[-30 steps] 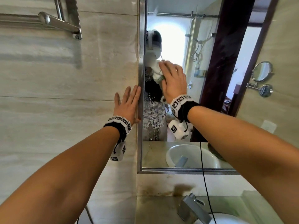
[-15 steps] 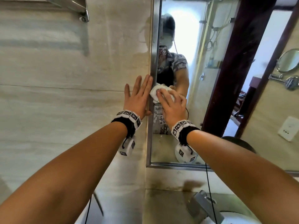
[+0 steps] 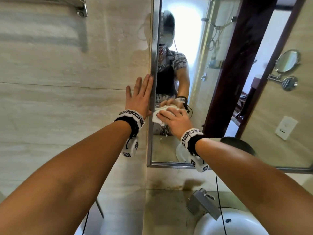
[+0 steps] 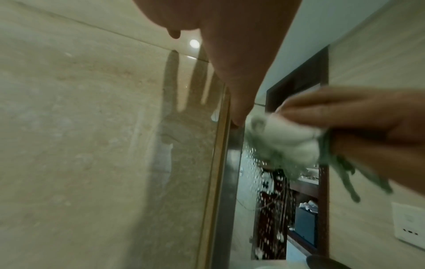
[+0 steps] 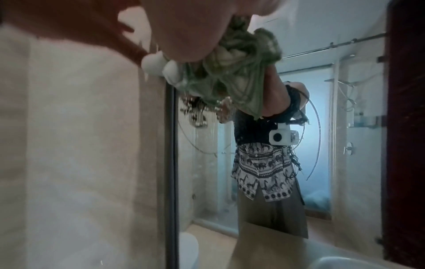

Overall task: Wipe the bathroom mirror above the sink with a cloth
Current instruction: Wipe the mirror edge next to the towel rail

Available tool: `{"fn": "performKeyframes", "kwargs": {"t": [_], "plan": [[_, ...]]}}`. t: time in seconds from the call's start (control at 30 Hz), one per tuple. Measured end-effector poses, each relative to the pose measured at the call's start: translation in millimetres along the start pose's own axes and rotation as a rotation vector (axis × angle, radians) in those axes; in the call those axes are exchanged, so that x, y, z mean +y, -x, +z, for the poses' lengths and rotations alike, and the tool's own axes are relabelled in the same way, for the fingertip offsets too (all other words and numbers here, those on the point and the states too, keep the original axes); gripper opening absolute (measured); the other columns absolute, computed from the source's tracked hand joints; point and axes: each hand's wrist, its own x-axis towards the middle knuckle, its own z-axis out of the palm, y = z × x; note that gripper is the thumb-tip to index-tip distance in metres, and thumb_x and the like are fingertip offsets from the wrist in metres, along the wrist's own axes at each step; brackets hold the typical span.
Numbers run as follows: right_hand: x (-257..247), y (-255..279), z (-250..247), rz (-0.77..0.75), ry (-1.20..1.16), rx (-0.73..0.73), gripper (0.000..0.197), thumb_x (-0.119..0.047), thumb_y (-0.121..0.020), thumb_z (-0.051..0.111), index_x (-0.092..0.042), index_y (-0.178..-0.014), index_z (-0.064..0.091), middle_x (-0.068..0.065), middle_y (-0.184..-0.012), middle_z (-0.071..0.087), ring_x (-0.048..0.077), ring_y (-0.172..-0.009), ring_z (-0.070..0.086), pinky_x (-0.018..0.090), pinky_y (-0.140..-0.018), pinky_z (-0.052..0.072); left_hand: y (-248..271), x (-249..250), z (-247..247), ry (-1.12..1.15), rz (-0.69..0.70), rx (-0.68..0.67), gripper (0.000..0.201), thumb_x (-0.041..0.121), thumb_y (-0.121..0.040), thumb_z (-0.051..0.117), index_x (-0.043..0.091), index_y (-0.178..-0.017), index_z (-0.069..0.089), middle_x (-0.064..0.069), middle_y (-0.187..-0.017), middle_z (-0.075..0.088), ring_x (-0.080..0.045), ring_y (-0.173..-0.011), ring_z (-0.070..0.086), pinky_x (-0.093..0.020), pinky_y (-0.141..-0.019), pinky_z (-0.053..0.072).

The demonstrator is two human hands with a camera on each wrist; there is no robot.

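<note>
Cloth (image 3: 158, 116) under right hand (image 3: 176, 120) — pressed on mirror (image 3: 220, 82), near left frame edge

Bare forearms; black wristbands (image 3: 128, 122) ringed with white marker tiles; white camera boxes (image 3: 130, 148) hanging beneath; black cable (image 3: 217, 192)

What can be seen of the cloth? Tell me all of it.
The cloth is whitish, bunched into a soft wad, with greenish frayed strands hanging from it in the wrist views. The right hand presses it against the mirror glass, close to the metal frame's left edge, low on the pane. Water droplets bead the glass just beneath it.
</note>
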Motion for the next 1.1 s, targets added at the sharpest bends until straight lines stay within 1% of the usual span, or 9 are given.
{"fn": "performKeyframes", "kwargs": {"t": [0.1, 0.23, 0.37, 0.53, 0.63, 0.77, 0.9, 1.03, 1.1], "plan": [[7, 1, -13, 0.096, -0.108, 0.085, 0.062, -0.01, -0.074, 0.076, -0.026, -0.13, 0.057, -0.004, -0.132, 0.056, 0.026, -0.122, 0.048, 0.047, -0.085, 0.05, 14, 3, 6, 0.003, 0.016, 0.05, 0.133, 0.048, -0.068, 0.083, 0.019, -0.156, -0.013, -0.003, -0.164, -0.015, -0.03, -0.152, 0.0, -0.059, -0.117, 0.021], [28, -5, -35, 0.28, -0.162, 0.271, 0.056, -0.008, -0.083, 0.064, -0.023, -0.136, 0.052, 0.0, -0.139, 0.05, 0.023, -0.129, 0.034, 0.048, -0.096, 0.041, 31, 3, 26, 0.013, 0.039, 0.042, 0.132, 0.045, -0.069, 0.083, 0.02, -0.155, -0.014, -0.004, -0.164, -0.016, -0.03, -0.152, -0.001, -0.058, -0.117, 0.022], [49, -22, -41, 0.453, -0.094, 0.381, 0.063, -0.008, -0.08, 0.049, -0.025, -0.141, 0.046, 0.004, -0.142, 0.045, 0.023, -0.128, 0.028, 0.045, -0.099, 0.029, 35, 2, 47, -0.018, 0.025, -0.035, 0.143, 0.05, -0.062, 0.086, 0.018, -0.155, -0.018, -0.004, -0.162, -0.023, -0.03, -0.151, -0.011, -0.061, -0.117, 0.015], [40, -23, -5, 0.523, -0.029, 0.416, 0.064, -0.012, -0.085, 0.058, -0.031, -0.143, 0.04, -0.005, -0.142, 0.036, 0.022, -0.128, 0.03, 0.046, -0.102, 0.029, 29, -1, 64, -0.01, 0.027, -0.039, 0.146, 0.056, -0.06, 0.084, 0.018, -0.153, -0.022, -0.002, -0.162, -0.024, -0.031, -0.15, -0.018, -0.065, -0.117, 0.004], [24, -6, 22, 0.51, -0.038, 0.368, 0.066, -0.017, -0.084, 0.061, -0.033, -0.144, 0.037, -0.005, -0.141, 0.031, 0.025, -0.126, 0.03, 0.049, -0.1, 0.031, 27, -2, 69, 0.009, 0.036, -0.017, 0.147, 0.056, -0.057, 0.085, 0.019, -0.155, -0.018, -0.001, -0.163, -0.021, -0.031, -0.15, -0.016, -0.065, -0.117, 0.003], [7, 25, 57, 0.409, -0.015, 0.312, 0.066, -0.016, -0.082, 0.066, -0.032, -0.141, 0.042, -0.004, -0.138, 0.038, 0.027, -0.122, 0.035, 0.051, -0.096, 0.035, 27, -4, 73, 0.014, 0.049, 0.009, 0.146, 0.055, -0.056, 0.086, 0.019, -0.155, -0.016, -0.002, -0.164, -0.018, -0.032, -0.15, -0.014, -0.066, -0.116, 0.005], [-6, 39, 72, 0.374, 0.069, 0.361, 0.05, -0.018, -0.089, 0.059, -0.03, -0.137, 0.052, -0.006, -0.137, 0.039, 0.025, -0.12, 0.04, 0.047, -0.095, 0.033, 27, -4, 74, 0.002, 0.051, 0.025, 0.145, 0.056, -0.057, 0.085, 0.018, -0.156, -0.014, -0.003, -0.164, -0.016, -0.032, -0.151, -0.012, -0.065, -0.117, 0.007], [-6, 57, 78, 0.254, 0.131, 0.272, 0.045, -0.021, -0.092, 0.05, -0.033, -0.136, 0.051, -0.006, -0.135, 0.049, 0.025, -0.12, 0.041, 0.045, -0.092, 0.031, 32, -4, 75, -0.016, 0.046, 0.038, 0.14, 0.057, -0.061, 0.083, 0.018, -0.157, -0.01, -0.005, -0.165, -0.012, -0.031, -0.151, -0.009, -0.063, -0.118, 0.008], [-10, 66, 79, 0.219, 0.116, 0.217, 0.042, -0.022, -0.098, 0.039, -0.035, -0.136, 0.051, -0.006, -0.133, 0.055, 0.024, -0.121, 0.043, 0.045, -0.092, 0.033, 40, -2, 77, 0.004, 0.026, 0.033, 0.134, 0.054, -0.066, 0.082, 0.018, -0.157, -0.009, -0.006, -0.165, -0.011, -0.03, -0.152, -0.008, -0.061, -0.119, 0.008]]}}
